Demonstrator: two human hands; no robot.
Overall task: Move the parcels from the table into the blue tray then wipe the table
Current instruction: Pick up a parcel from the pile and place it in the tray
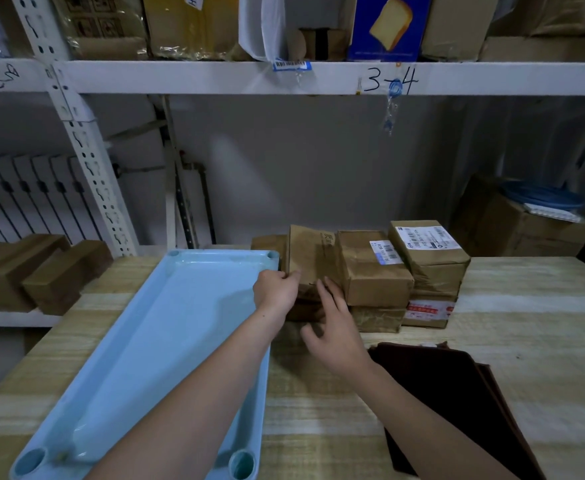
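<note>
A long light-blue tray [166, 334] lies on the left of the wooden table [526, 341], and nothing is in it. Several brown paper parcels stand stacked at the table's back centre. My left hand [275, 289] grips the left edge of the leftmost top parcel [310, 258]. Fingers apart, my right hand [332, 327] touches the front of the same parcel. To its right stand a parcel with a white label [374, 268] and a taller labelled stack [429, 258]. A dark brown cloth [457, 393] lies on the table at the right.
A white metal shelf [284, 76] loaded with boxes runs overhead. Brown boxes [41, 271] sit on a lower shelf at the left. A large carton [519, 230] with blue plates stands behind the table at the right.
</note>
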